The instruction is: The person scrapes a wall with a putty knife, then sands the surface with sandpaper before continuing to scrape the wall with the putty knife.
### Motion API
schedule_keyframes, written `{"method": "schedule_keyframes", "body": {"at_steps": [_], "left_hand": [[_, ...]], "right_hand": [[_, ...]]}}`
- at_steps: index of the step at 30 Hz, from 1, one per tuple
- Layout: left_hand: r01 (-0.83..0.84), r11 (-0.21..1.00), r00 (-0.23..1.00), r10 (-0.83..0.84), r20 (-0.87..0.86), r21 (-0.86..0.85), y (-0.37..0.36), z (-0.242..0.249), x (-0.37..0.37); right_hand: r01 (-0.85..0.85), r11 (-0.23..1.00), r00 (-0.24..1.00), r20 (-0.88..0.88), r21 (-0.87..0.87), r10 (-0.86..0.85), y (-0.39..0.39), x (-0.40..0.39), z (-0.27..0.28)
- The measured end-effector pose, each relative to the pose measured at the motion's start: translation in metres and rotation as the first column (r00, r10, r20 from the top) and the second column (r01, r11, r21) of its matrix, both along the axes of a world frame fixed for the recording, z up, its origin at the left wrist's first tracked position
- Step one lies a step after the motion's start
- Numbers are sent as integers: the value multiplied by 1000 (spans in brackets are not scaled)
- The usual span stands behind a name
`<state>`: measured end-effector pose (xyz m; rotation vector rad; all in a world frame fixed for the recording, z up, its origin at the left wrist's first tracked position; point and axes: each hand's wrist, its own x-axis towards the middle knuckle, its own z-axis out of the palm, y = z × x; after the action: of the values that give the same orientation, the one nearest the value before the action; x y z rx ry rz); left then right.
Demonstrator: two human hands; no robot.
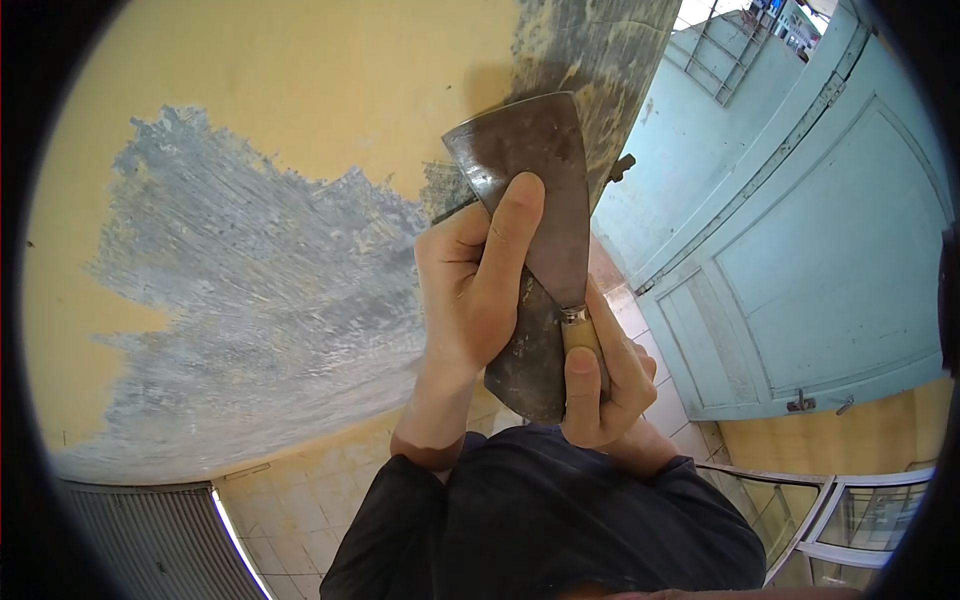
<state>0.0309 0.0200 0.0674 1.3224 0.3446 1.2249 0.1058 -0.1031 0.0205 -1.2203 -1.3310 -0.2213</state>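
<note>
In the head view a scraper (535, 150) with a wide, worn metal blade points upward in front of the wall. My right hand (605, 395) is closed around its short wooden handle (580, 338), thumb on top. A second dark, stained blade (530, 365) crosses behind the first and points downward. My left hand (470, 285) is wrapped around this second scraper, whose grip is mostly hidden by the fingers. The left thumb presses flat on the face of the first blade. Both tools overlap closely.
The yellow wall (300, 70) has a large grey scraped patch (270, 260) and another bare strip (590, 50) along its edge. To the right stands a light-blue door (820, 270). A glass-paned frame (870, 515) is low right; a corrugated grey shutter (140, 540) is low left.
</note>
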Motion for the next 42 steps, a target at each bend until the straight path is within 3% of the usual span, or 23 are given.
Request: {"method": "schedule_keyframes", "body": {"at_steps": [6,9,12,18,24,30,37,42], "left_hand": [[-31,997,993,39,-110,76,1,-23,-5],[-8,999,999,6,-40,-43,-2,-12,-3],[-15,998,1000,16,13,-54,-6,8,-3],[3,999,999,-1,-44,40,-2,-22,-5],[60,996,998,-59,15,-61,-1,-7,-6],[31,998,999,-31,-16,46,-1,-21,-6],[45,999,997,-44,65,-13,1,-3,-4],[21,1000,1000,-21,1,21,-3,-14,-3]], "right_hand": [[-31,998,1000,-2,-47,31,-5,3,-13],[-7,1000,1000,4,-2,7,1,-1,-11],[-7,1000,1000,-6,12,8,3,-5,-1],[-21,999,999,45,-26,22,-6,0,-9],[-7,999,1000,-8,-50,7,-5,-6,2],[-20,997,1000,5,-75,20,-7,0,-3],[7,1000,999,36,-25,-6,-4,-2,6],[17,997,1000,-10,-75,-18,-8,-7,-6]]}}
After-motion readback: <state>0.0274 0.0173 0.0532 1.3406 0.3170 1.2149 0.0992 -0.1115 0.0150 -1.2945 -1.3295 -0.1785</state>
